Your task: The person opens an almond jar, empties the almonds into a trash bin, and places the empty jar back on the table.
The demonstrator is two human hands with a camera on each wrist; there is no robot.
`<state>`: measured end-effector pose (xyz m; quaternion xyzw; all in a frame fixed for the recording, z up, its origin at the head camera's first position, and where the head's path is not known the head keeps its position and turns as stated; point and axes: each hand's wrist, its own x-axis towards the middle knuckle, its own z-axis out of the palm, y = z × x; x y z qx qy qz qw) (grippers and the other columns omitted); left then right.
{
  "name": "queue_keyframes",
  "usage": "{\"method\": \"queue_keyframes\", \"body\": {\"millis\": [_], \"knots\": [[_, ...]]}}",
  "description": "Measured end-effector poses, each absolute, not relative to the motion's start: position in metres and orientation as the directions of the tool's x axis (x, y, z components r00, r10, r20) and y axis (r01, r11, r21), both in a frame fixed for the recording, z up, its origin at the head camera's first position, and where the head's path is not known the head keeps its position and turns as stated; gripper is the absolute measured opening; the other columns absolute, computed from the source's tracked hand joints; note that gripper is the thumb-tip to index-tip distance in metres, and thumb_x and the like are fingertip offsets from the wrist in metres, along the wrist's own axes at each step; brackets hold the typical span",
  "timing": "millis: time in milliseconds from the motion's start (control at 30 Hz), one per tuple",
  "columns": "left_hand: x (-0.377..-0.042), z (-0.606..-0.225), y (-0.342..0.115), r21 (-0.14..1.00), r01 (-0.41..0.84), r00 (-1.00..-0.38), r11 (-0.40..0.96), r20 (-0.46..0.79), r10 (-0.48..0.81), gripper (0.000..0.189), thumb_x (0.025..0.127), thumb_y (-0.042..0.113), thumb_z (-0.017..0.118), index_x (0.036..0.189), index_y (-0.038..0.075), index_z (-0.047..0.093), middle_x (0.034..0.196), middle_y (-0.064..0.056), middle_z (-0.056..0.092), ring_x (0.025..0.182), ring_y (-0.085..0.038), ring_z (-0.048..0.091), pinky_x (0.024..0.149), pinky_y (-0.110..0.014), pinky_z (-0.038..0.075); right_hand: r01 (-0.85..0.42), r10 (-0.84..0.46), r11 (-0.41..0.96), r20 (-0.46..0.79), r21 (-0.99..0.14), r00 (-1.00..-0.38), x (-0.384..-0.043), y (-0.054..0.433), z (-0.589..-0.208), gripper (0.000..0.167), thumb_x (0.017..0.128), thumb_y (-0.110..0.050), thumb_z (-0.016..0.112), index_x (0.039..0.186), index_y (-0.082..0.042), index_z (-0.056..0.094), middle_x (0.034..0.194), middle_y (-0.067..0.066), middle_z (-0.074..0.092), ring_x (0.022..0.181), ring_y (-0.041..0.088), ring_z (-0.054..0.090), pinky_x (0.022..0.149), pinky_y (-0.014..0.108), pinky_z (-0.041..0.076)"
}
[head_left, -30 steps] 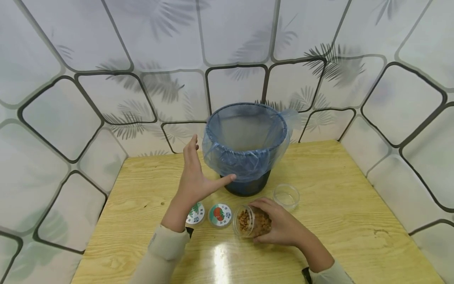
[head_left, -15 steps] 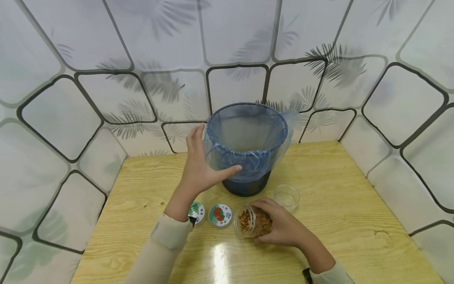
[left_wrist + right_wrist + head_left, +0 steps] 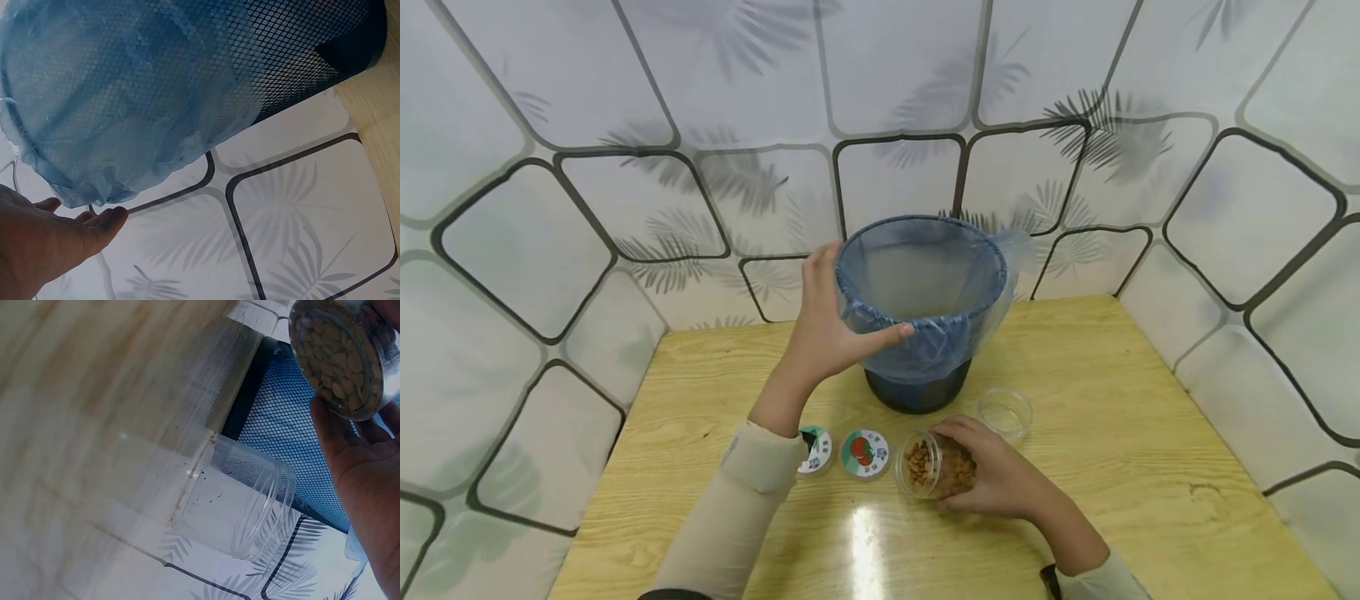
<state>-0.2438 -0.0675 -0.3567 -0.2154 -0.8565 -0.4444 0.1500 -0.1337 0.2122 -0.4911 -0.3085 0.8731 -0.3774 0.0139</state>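
Note:
My left hand (image 3: 823, 329) is at the left front of a mesh waste bin (image 3: 917, 392), thumb spread from the fingers. Its thumb lies across the front just below the rim, over the blue plastic liner (image 3: 925, 354); the left wrist view shows fingertips close by the liner's edge (image 3: 100, 194). My right hand (image 3: 992, 475) grips a clear jar of almonds (image 3: 921, 468), tilted with its mouth toward the left. From the right wrist camera, almonds (image 3: 337, 359) show through the jar's base.
Right of the bin stands an open clear jar (image 3: 1004, 414), with small crumbs visible inside. Two round containers with printed lids, one showing a red fruit (image 3: 864, 454) and one partly behind my left wrist (image 3: 820, 450), stand on the wooden table (image 3: 1075, 358). Patterned walls enclose it.
My left hand has moved up and forward to the bin's rim, its thumb rising along the liner. The right hand and its jar have stayed in place.

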Motion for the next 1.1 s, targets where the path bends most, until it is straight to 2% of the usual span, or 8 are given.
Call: {"method": "queue_keyframes", "body": {"millis": [133,267,433,667,800,933,1100], "knots": [[-0.251,-0.354,-0.065,0.719,0.496,-0.868,0.488,0.426,0.255,0.126,0.073,0.078,0.082,0.167,0.048,0.005,0.173,0.003,0.008,0.159,-0.027,0.021,0.12,-0.067,0.037,-0.533,-0.552,0.518,0.216,-0.669,-0.806,-0.133,0.213,-0.492,0.096,0.064,-0.027,0.105,0.148,-0.025,0.058,0.138,-0.01,0.061,0.127,0.014,0.062,0.106,0.049,0.057],[-0.257,-0.35,-0.061,0.724,0.474,-0.88,0.501,0.396,0.261,0.124,0.074,0.077,0.082,0.168,0.047,0.007,0.174,0.002,0.007,0.161,-0.028,0.017,0.12,-0.068,0.036,-0.528,-0.55,0.517,0.21,-0.674,-0.808,-0.131,0.211,-0.493,0.096,0.065,-0.03,0.105,0.148,-0.025,0.058,0.14,-0.011,0.06,0.127,0.014,0.061,0.107,0.049,0.057],[-0.264,-0.339,-0.055,0.691,0.476,-0.878,0.543,0.408,0.251,0.12,0.075,0.075,0.082,0.169,0.044,0.013,0.175,-0.001,0.012,0.161,-0.029,0.021,0.121,-0.066,0.037,-0.521,-0.551,0.525,0.198,-0.673,-0.811,-0.13,0.21,-0.492,0.095,0.065,-0.031,0.105,0.148,-0.025,0.058,0.14,-0.01,0.06,0.127,0.014,0.061,0.107,0.049,0.056],[-0.271,-0.322,-0.043,0.717,0.448,-0.894,0.534,0.356,0.273,0.114,0.078,0.075,0.08,0.169,0.037,0.022,0.174,-0.003,0.016,0.16,-0.03,0.026,0.122,-0.064,0.038,-0.526,-0.557,0.528,0.196,-0.667,-0.807,-0.13,0.211,-0.489,0.095,0.066,-0.031,0.105,0.148,-0.024,0.058,0.14,-0.009,0.061,0.127,0.015,0.061,0.106,0.05,0.056],[-0.278,-0.322,-0.037,0.614,0.448,-0.894,0.649,0.318,0.316,0.118,0.078,0.08,0.076,0.17,0.028,0.025,0.176,-0.007,0.017,0.161,-0.035,0.025,0.124,-0.064,0.035,-0.532,-0.56,0.525,0.2,-0.665,-0.804,-0.131,0.21,-0.488,0.095,0.066,-0.031,0.105,0.149,-0.023,0.058,0.14,-0.009,0.061,0.127,0.015,0.061,0.106,0.05,0.056],[-0.283,-0.324,-0.036,0.433,0.458,-0.888,0.776,0.263,0.377,0.117,0.08,0.084,0.069,0.171,0.022,0.027,0.179,-0.011,0.015,0.165,-0.04,0.014,0.131,-0.064,0.02,-0.532,-0.564,0.523,0.197,-0.666,-0.802,-0.131,0.209,-0.488,0.096,0.066,-0.032,0.105,0.149,-0.024,0.058,0.141,-0.008,0.06,0.128,0.015,0.061,0.106,0.05,0.056],[-0.284,-0.324,-0.036,0.32,0.482,-0.876,0.816,0.198,0.44,0.117,0.082,0.089,0.06,0.172,0.027,0.018,0.18,-0.013,0.005,0.166,-0.041,-0.002,0.135,-0.058,0.004,-0.534,-0.563,0.529,0.197,-0.66,-0.802,-0.131,0.21,-0.489,0.096,0.067,-0.032,0.104,0.15,-0.024,0.057,0.141,-0.008,0.06,0.128,0.016,0.061,0.106,0.05,0.056]]}}
